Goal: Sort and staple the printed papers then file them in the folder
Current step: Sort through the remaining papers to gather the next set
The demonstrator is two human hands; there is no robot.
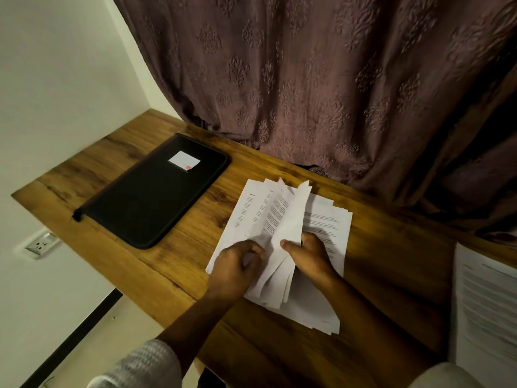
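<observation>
Black folder: closed, lying flat, white label on cover. Printed papers: loose white sheets, fanned, several raised off the pile, just right of the folder. Second printed stack: flat, well right of the folder.

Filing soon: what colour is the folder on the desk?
Black flat folder, white label; head view.

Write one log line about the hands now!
step: sorting | left hand: pinches papers | right hand: grips papers | folder: closed

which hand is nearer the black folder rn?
Left. The left hand grips the printed papers just right of the black folder; the right hand holds the same papers farther right.
</observation>
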